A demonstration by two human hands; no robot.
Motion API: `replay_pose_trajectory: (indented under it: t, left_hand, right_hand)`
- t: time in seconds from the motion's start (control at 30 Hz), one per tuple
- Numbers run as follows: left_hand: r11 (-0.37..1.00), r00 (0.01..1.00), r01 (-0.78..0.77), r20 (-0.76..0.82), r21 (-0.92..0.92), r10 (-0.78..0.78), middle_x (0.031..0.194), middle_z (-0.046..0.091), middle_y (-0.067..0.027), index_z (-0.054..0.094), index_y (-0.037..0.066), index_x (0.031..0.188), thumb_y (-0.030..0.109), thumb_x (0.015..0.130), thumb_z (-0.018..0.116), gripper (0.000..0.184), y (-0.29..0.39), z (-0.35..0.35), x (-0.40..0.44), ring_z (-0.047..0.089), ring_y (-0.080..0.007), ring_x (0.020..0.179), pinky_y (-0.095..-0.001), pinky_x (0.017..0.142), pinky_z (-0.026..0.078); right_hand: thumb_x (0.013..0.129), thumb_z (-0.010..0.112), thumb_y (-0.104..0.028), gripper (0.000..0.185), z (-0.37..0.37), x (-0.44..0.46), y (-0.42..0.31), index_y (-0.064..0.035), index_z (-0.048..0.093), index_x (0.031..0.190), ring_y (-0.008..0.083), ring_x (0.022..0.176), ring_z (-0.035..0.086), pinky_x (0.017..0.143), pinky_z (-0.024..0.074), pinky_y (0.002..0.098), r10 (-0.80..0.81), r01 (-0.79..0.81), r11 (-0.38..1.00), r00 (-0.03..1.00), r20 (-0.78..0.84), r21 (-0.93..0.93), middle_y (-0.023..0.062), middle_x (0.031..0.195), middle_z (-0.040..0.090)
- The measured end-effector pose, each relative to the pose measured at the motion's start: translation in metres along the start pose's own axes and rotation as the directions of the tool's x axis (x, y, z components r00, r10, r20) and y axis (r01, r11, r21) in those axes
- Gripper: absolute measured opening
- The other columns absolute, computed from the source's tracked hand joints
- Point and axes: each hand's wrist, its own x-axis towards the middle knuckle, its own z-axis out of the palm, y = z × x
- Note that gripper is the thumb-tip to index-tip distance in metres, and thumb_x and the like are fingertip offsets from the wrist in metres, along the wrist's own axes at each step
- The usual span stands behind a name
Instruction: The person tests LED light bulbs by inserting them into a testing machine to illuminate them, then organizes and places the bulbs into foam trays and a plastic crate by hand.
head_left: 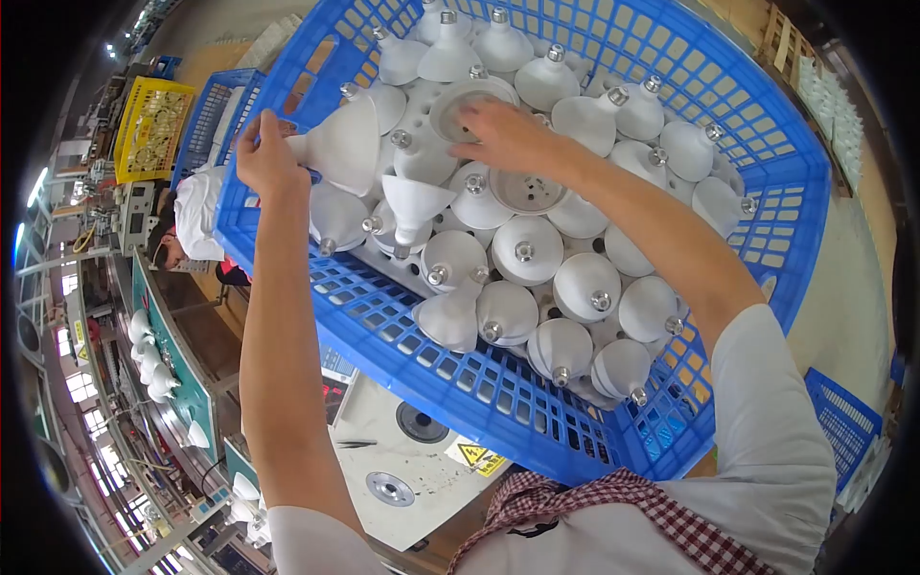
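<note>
My left hand [271, 155] is closed round the narrow base end of a large white light bulb [343, 149], held on its side with its wide end facing right, at the left rim of the blue plastic basket [446, 402]. My right hand [513, 137] is over the bulbs, its thumb and fingers apart. Its fingertips are at the edge of a bulb turned face up [458, 107], with no clear grip on it. Below the right wrist, another bulb [527, 192] shows its flat face. Many white bulbs with silver screw bases [524, 251] fill the basket.
Under the basket is a white machine top with round metal discs [391, 489] and a yellow warning label [476, 456]. A person in white [199, 216] is at the left, near a yellow crate [151, 129]. More bulbs [149, 359] lie along a green-topped bench. Another blue basket [843, 422] is at right.
</note>
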Motion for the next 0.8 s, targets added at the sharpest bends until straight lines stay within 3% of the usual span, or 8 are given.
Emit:
replay_pose_trajectory:
  t: [0.03,0.17,0.27,0.4,0.47,0.6,0.7,0.8]
  left_hand:
    - [0.979,0.992,0.117,-0.032,-0.168,-0.124,0.07,0.054,-0.0061,0.053,0.0,0.097,0.013,0.078,0.061,0.025,-0.007,0.004,-0.003,0.052,-0.0125,0.058,-0.0254,0.052,0.043]
    - [0.876,0.971,0.22,0.013,-0.429,-0.237,0.077,0.05,-0.0061,0.046,0.001,0.107,0.015,0.079,0.06,0.034,-0.011,0.021,-0.021,0.051,-0.015,0.06,-0.0255,0.054,0.042]
    - [0.941,0.953,0.302,0.073,-0.156,-0.294,0.081,0.05,-0.0061,0.043,-0.001,0.112,0.018,0.079,0.06,0.042,0.002,0.003,-0.013,0.049,-0.014,0.066,-0.024,0.059,0.041]
    - [0.929,0.944,0.204,0.187,0.31,-0.27,0.101,0.051,-0.0098,0.041,0.0,0.117,0.026,0.081,0.056,0.046,0.02,-0.055,-0.038,0.046,-0.0143,0.091,-0.0316,0.076,0.039]
    - [0.905,0.953,0.009,0.27,0.425,-0.136,0.098,0.052,-0.0096,0.044,-0.002,0.116,0.02,0.079,0.059,0.046,0.019,-0.097,-0.055,0.048,-0.0135,0.085,-0.0265,0.073,0.041]
    - [0.837,0.948,-0.088,0.304,0.54,-0.097,0.098,0.051,-0.0105,0.047,-0.004,0.11,0.01,0.078,0.058,0.036,0.069,-0.164,-0.118,0.049,-0.0157,0.091,-0.0255,0.078,0.043]
    - [0.828,0.964,-0.012,0.228,0.56,-0.14,0.1,0.049,-0.0102,0.047,-0.005,0.109,0.006,0.08,0.055,0.033,0.091,-0.229,-0.17,0.048,-0.0154,0.093,-0.0261,0.079,0.042]
    - [0.854,0.966,0.201,0.046,0.48,-0.253,0.095,0.049,-0.0074,0.048,-0.005,0.104,0.003,0.081,0.053,0.025,0.098,-0.284,-0.232,0.05,-0.0125,0.084,-0.0241,0.071,0.045]
  right_hand:
    - [0.074,0.061,-0.033,0.037,-0.009,0.004,-0.015,-0.0007,0.057,0.091,0.0266,0.077,0.058,0.067,0.0464,0.0365,0.012,0.051,0.982,0.946,-0.324,0.185,0.0138,0.081,0.06]
    - [0.072,0.063,-0.037,0.042,-0.028,0.04,-0.054,-0.0003,0.057,0.092,0.0247,0.076,0.059,0.065,0.046,0.037,0.226,-0.118,0.743,0.971,-0.081,0.659,0.0134,0.079,0.061]
    - [0.074,0.061,-0.033,0.034,-0.018,0.072,-0.053,-0.0017,0.057,0.088,0.0267,0.073,0.059,0.062,0.045,0.0397,0.288,-0.222,0.789,0.957,-0.026,0.572,0.0129,0.074,0.06]
    - [0.075,0.055,-0.018,0.014,0.03,0.107,-0.047,-0.0048,0.055,0.075,0.0294,0.069,0.058,0.06,0.0468,0.0413,-0.124,0.139,0.988,0.975,-0.184,0.071,0.0134,0.066,0.058]
    - [0.073,0.054,-0.015,0.011,0.047,0.116,-0.05,-0.0065,0.057,0.079,0.0291,0.072,0.058,0.063,0.0479,0.0404,-0.326,0.353,0.901,0.935,0.14,-0.253,0.012,0.071,0.059]
    - [0.07,0.055,-0.012,0.014,0.073,0.106,-0.062,-0.0069,0.058,0.083,0.0286,0.074,0.058,0.064,0.0477,0.0415,-0.327,0.449,0.858,0.852,0.408,-0.249,0.0103,0.074,0.06]
    - [0.071,0.056,-0.014,0.016,0.063,0.087,-0.068,-0.0045,0.059,0.084,0.0289,0.075,0.058,0.062,0.0476,0.0421,-0.486,0.479,0.871,0.873,-0.045,-0.106,0.0102,0.076,0.061]
    - [0.072,0.058,-0.018,0.02,0.037,0.044,-0.102,-0.0062,0.059,0.089,0.0273,0.085,0.058,0.067,0.0482,0.0396,-0.066,0.067,0.997,0.997,-0.032,0.047,0.0115,0.082,0.061]
